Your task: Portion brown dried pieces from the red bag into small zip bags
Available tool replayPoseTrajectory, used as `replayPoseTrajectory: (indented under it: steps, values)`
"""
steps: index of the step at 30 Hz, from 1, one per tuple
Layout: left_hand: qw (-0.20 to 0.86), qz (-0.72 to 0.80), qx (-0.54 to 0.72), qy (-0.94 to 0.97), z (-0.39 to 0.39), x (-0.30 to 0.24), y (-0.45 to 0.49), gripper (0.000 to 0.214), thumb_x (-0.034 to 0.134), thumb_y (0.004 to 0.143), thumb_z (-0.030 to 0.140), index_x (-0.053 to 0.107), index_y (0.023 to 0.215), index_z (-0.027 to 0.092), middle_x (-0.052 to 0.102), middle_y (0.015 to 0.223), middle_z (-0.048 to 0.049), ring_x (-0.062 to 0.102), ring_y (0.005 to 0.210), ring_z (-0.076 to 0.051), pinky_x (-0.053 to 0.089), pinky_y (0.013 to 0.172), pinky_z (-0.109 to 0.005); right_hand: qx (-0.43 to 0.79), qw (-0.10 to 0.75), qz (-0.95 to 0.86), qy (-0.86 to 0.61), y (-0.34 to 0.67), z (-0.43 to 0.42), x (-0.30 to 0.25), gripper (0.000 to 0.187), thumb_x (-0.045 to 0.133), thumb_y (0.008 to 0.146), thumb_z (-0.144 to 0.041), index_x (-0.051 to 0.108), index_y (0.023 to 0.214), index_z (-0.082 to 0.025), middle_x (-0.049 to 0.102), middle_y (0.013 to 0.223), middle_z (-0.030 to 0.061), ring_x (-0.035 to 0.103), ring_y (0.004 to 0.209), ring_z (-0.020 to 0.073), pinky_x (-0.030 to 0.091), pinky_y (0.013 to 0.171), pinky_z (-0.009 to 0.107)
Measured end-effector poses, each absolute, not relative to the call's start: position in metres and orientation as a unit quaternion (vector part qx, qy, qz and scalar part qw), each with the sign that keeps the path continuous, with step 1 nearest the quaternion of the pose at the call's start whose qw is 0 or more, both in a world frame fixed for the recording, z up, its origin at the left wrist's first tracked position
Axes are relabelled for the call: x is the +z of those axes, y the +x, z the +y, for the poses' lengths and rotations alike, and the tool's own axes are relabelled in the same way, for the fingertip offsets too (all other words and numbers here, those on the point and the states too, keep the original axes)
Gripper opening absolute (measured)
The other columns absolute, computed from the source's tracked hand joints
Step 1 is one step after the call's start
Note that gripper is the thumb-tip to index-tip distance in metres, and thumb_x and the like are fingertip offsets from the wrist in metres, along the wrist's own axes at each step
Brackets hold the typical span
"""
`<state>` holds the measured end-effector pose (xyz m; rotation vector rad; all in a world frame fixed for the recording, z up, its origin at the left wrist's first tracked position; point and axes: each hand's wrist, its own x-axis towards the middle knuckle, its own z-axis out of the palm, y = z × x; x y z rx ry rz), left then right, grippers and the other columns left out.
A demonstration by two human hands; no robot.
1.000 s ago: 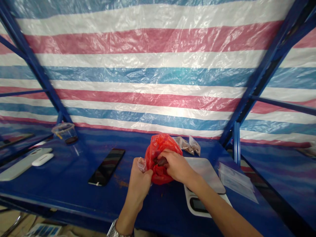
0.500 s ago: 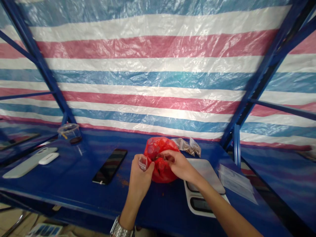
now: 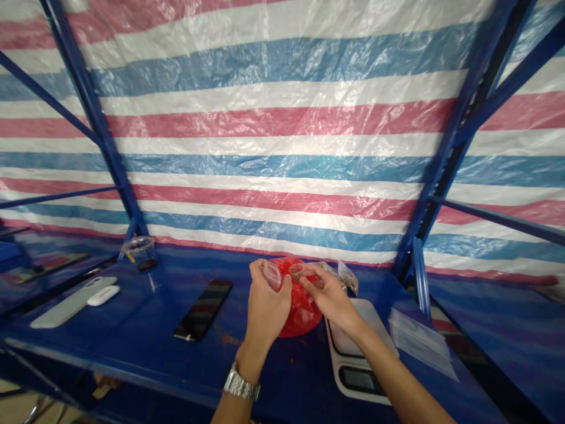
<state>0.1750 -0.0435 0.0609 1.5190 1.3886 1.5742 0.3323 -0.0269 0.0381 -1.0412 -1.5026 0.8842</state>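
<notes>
from here i see the left hand point(image 3: 269, 304) closed on a clear bag point(image 3: 272, 275), the right hand point(image 3: 330, 295) pinching a small thing point(image 3: 297, 270) i can't identify, both at the red bag point(image 3: 304, 316), toward the table's point(image 3: 152, 321) back edge. i'd judge that soft, light, slippery: hold its rim. rounded, no clear long axis; mouth hidden.

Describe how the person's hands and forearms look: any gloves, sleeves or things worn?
The left hand and right hand are bare, with no gloves or sleeves in view. The left wrist wears a silver-coloured watch with a metal link band; the right wrist shows nothing worn.
</notes>
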Motion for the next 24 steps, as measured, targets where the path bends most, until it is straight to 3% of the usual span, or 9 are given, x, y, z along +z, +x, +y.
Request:
replayPoseTrajectory:
  steps: [3, 5, 9, 13, 18, 24]
  values:
    - [0.326, 0.465, 0.563, 0.601, -0.034, 0.057, 0.182, 0.028, 0.065, 0.087, 0.029, 0.051, 0.11, 0.021, 0.067, 0.094, -0.0018, 0.066, 0.083, -0.018, 0.05, 0.08, -0.03, 0.394, 0.541, -0.589, -0.453, 0.334, -0.029, 0.045, 0.043, 0.061, 0.091, -0.047, 0.062, 0.125, -0.023, 0.07, 0.126, 0.0112, 0.068, 0.069, 0.0163, 0.056, 0.058, 0.03]
    - [0.334, 0.454, 0.553, 0.613, -0.032, 0.047, 0.184, 0.019, 0.062, 0.09, 0.032, 0.054, 0.103, 0.021, 0.068, 0.09, -0.0018, 0.066, 0.079, -0.018, 0.049, 0.076, -0.029, 0.394, 0.55, -0.578, -0.456, 0.336, -0.031, 0.048, 0.044, 0.061, 0.091, -0.046, 0.06, 0.129, -0.024, 0.067, 0.129, 0.0122, 0.067, 0.067, 0.0156, 0.056, 0.057, 0.031]
    - [0.318, 0.474, 0.523, 0.633, -0.034, 0.025, 0.185, 0.015, 0.061, 0.091, 0.028, 0.058, 0.104, 0.021, 0.07, 0.09, -0.002, 0.066, 0.077, -0.018, 0.048, 0.073, -0.028, 0.303, 0.519, -0.665, -0.444, 0.341, -0.04, 0.053, 0.034, 0.062, 0.091, -0.029, 0.066, 0.125, -0.026, 0.067, 0.127, 0.0095, 0.071, 0.093, 0.0211, 0.059, 0.082, 0.037]
    - [0.334, 0.476, 0.501, 0.641, -0.037, 0.016, 0.183, 0.024, 0.057, 0.089, 0.017, 0.058, 0.113, 0.022, 0.074, 0.103, -0.0043, 0.07, 0.089, -0.02, 0.049, 0.081, -0.03, 0.149, 0.449, -0.759, -0.448, 0.341, -0.049, 0.057, 0.036, 0.056, 0.092, -0.013, 0.071, 0.121, -0.027, 0.065, 0.125, 0.0081, 0.064, 0.117, 0.0235, 0.051, 0.105, 0.042]
    - [0.333, 0.475, 0.496, 0.646, -0.037, 0.011, 0.179, 0.033, 0.057, 0.088, 0.014, 0.056, 0.12, 0.022, 0.073, 0.111, -0.0071, 0.071, 0.099, -0.023, 0.05, 0.087, -0.034, 0.071, 0.368, -0.818, -0.436, 0.333, -0.055, 0.061, 0.049, 0.046, 0.095, -0.007, 0.066, 0.133, -0.031, 0.06, 0.137, 0.007, 0.062, 0.123, 0.0227, 0.052, 0.104, 0.039]
    - [0.335, 0.467, 0.509, 0.64, -0.038, 0.008, 0.176, 0.032, 0.06, 0.094, 0.036, 0.058, 0.122, 0.02, 0.074, 0.106, -0.0101, 0.072, 0.091, -0.025, 0.053, 0.082, -0.036, 0.064, 0.395, -0.801, -0.445, 0.325, -0.05, 0.06, 0.049, 0.047, 0.096, -0.009, 0.064, 0.136, -0.031, 0.06, 0.139, 0.0063, 0.061, 0.124, 0.0223, 0.051, 0.105, 0.038]
